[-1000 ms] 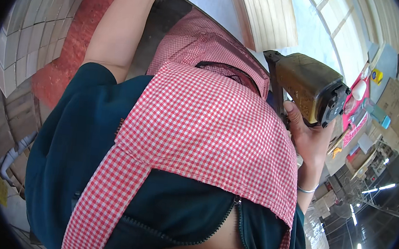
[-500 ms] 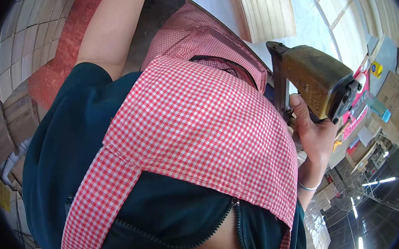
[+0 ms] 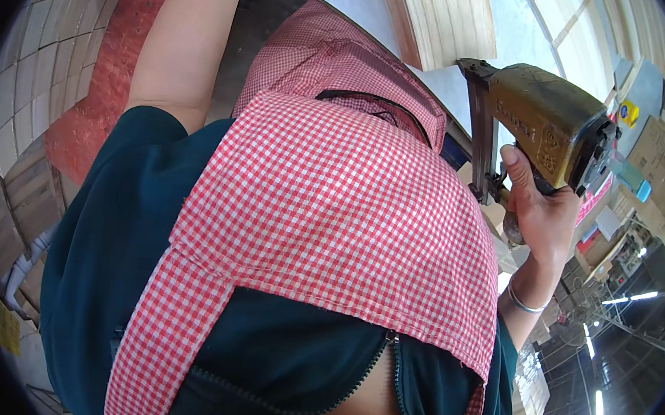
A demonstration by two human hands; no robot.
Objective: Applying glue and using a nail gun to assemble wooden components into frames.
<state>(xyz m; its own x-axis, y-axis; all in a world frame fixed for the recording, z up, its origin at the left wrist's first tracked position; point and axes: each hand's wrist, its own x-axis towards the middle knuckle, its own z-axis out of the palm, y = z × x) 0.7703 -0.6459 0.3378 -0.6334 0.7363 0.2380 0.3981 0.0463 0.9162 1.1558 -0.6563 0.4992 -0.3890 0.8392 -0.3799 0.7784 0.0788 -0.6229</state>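
Observation:
My right hand (image 3: 539, 216) grips the handle of a yellow-brown pneumatic nail gun (image 3: 550, 120), held up at the right with its dark nose rail (image 3: 481, 141) pointing down. A thin bracelet sits on that wrist. My left upper arm (image 3: 181, 44) reaches up past the top edge, and its hand is out of the picture. A red-and-white checked apron (image 3: 332, 207) over a dark teal shirt (image 3: 107, 251) fills the middle of the view.
A stack of pale wooden boards (image 3: 444, 20) lies on a light surface at the top. A red panel (image 3: 104, 61) and rows of pale wooden blocks (image 3: 29, 62) are at the left. Cardboard boxes (image 3: 662, 149) and clutter stand at the far right.
My right hand has lifted the nail gun higher and a little to the right. My left arm stays stretched upward.

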